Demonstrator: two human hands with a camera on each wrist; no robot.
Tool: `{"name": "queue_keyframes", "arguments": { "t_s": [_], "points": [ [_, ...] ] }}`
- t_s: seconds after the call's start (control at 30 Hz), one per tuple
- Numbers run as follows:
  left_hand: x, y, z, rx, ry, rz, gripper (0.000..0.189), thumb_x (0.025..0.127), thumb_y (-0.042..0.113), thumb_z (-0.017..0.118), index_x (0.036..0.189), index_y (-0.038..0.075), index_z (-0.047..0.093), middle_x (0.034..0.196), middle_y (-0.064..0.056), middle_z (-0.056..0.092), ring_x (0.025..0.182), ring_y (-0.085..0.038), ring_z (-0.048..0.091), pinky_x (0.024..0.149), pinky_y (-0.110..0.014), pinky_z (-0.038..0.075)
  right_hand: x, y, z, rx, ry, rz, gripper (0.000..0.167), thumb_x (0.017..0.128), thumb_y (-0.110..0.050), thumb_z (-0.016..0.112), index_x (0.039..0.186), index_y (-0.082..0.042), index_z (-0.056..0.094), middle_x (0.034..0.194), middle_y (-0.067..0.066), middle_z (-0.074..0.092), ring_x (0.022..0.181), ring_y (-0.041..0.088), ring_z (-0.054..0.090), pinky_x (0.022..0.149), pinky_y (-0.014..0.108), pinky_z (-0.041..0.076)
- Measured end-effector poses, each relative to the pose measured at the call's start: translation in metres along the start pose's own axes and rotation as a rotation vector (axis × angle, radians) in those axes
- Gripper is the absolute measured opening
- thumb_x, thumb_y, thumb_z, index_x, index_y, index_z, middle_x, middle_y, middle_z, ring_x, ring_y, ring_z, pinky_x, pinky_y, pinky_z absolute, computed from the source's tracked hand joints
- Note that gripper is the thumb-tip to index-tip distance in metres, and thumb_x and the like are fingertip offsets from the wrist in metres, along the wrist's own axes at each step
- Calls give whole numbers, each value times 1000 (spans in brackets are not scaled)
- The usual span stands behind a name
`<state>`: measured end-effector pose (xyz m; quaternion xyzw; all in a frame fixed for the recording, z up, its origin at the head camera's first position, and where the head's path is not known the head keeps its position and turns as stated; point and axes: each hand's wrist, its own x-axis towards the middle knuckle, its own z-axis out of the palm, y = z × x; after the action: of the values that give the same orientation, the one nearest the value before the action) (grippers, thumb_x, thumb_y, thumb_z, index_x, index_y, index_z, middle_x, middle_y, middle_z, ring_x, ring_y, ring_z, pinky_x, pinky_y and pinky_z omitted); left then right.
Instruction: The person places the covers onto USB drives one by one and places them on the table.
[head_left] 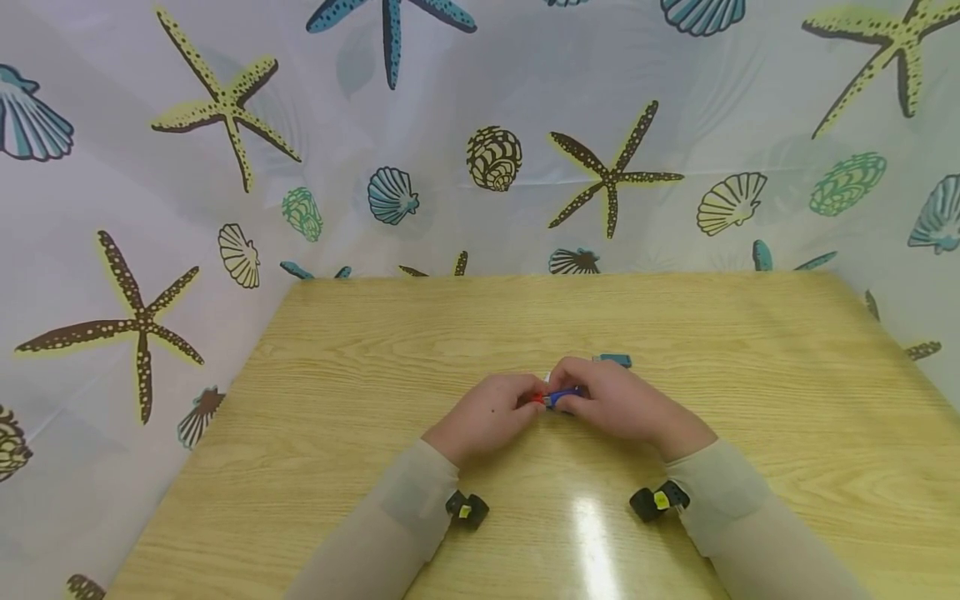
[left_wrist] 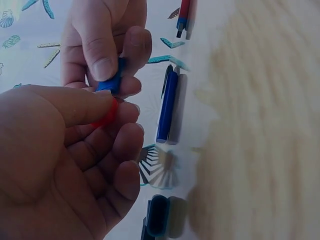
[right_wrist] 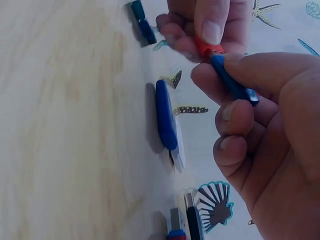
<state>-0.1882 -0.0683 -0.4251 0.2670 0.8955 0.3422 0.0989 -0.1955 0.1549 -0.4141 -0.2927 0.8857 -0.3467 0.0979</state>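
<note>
In the head view both hands meet close over the table. My left hand [head_left: 491, 412] pinches a small red piece [right_wrist: 205, 46] between thumb and fingers, mostly covered by them. With thumb and forefinger, my right hand [head_left: 618, 400] holds a blue USB flash drive [right_wrist: 234, 82]. Its metal plug end points at the red piece, and the two are end to end. Past the right hand's knuckles lies a teal USB stick [head_left: 615, 360]. A wider blue drive [right_wrist: 166, 117] lies below the hands in the right wrist view.
A red and blue USB drive [right_wrist: 176, 234] and a dark USB drive [right_wrist: 194, 222] with metal plugs lie at the bottom of the right wrist view. The wooden table [head_left: 360, 333] is bounded by a patterned cloth [head_left: 450, 83] at the back and sides.
</note>
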Motion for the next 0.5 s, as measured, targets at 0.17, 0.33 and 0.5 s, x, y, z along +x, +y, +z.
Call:
{"name": "queue_keyframes", "arguments": {
  "t_s": [0.17, 0.33, 0.5],
  "points": [
    [-1, 1, 2, -15, 3, 3, 19, 103, 26, 61, 120, 22, 69, 98, 13, 66, 85, -10, 57, 78, -28, 47, 1, -1, 0, 35, -16, 9, 10, 100, -18, 67, 106, -23, 62, 101, -11, 69, 95, 10, 64, 85, 38, 51],
    [-1, 2, 3, -42, -2, -17, 15, 102, 26, 62, 117, 25, 66, 93, 13, 65, 82, -10, 57, 76, -29, 48, 1, -1, 0, 54, -48, 12, 10, 99, -18, 67, 105, -23, 61, 92, -11, 69, 83, 11, 63, 78, 35, 50],
    [-1, 3, 3, -95, -13, -58, 16, 102, 29, 63, 119, 28, 62, 95, 11, 66, 82, -11, 59, 77, -31, 49, 0, -1, 1, 32, -40, 12, 10, 99, -20, 65, 105, -25, 60, 72, -9, 59, 65, 12, 53, 64, 31, 45]
  ]
}}
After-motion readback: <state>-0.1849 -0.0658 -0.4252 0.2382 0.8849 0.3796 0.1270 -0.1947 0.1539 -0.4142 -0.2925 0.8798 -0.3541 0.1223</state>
